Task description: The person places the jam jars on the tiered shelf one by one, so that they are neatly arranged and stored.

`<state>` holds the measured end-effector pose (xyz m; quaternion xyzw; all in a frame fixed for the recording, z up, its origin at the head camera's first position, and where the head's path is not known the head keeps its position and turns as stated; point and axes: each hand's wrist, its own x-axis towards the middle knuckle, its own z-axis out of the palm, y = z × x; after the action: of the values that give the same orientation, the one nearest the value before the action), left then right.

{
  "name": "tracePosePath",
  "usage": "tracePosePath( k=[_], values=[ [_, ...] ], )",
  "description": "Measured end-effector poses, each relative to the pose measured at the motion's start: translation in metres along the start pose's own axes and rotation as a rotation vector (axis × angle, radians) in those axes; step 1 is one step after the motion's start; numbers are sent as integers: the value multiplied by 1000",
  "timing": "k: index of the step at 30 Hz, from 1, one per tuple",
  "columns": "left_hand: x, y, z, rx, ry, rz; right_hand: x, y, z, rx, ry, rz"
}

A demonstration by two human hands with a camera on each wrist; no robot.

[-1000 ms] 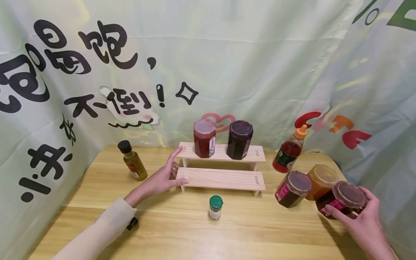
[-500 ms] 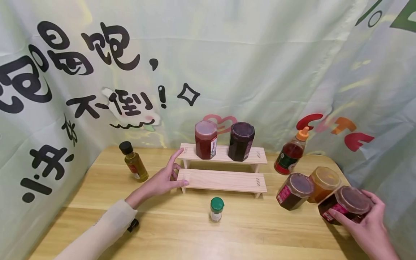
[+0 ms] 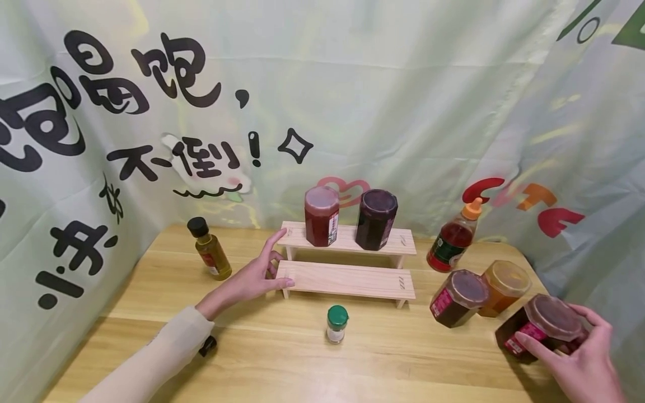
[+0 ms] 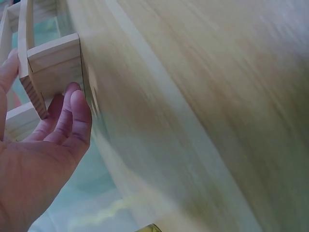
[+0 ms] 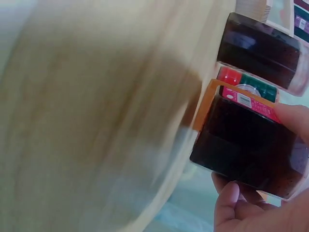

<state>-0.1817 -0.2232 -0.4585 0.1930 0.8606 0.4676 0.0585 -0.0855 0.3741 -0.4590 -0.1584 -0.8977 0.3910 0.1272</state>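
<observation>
Dark jar [image 3: 534,322], with a pink label, is near the right edge of the table [image 3: 428,364]; whether its base touches the table I cannot tell. The right hand [image 3: 579,352] is clamped round it, thumb across the label side and fingers on the opposite side. Taking twelve o'clock as straight away from the person, an amber jar [image 3: 505,286] sits just beside it at eleven o'clock and a second dark jar [image 3: 458,299] near it at ten. Past these, also toward ten, stands a red bottle [image 3: 450,243] with an orange cap.

Further off, between nine and ten, is the wooden rack [image 3: 353,285]. The left hand [image 3: 252,280] grips its left end: the thumb lies on the lower shelf [image 3: 332,274], the index finger reaches the upper shelf [image 3: 347,238], and the other fingers curl at the lower shelf's end.

From the rack's middle, a red jar [image 3: 321,218] stands on the upper shelf at eleven and a black jar [image 3: 376,220] at one, both upright. A green-lidded shaker [image 3: 336,324] stands apart at six. At nine, beyond the left hand, is a gold bottle [image 3: 213,252] with a black cap. At eight, a small black object [image 3: 208,346] is partly hidden by the left sleeve [image 3: 156,352]. At twelve, behind everything, hangs a printed curtain [image 3: 403,101].
</observation>
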Motion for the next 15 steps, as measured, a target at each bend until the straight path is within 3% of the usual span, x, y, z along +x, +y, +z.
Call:
tracePosePath(
  k=[6, 10, 15],
  values=[
    [0, -2, -1, -16, -4, 5, -9, -17, -10, 18, 71, -8],
    [0, -4, -3, -27, -21, 5, -15, -29, -16, 121, 163, 5],
    [0, -3, -8, -25, -40, 9, -20, -46, -20, 252, 268, -52]
  ],
)
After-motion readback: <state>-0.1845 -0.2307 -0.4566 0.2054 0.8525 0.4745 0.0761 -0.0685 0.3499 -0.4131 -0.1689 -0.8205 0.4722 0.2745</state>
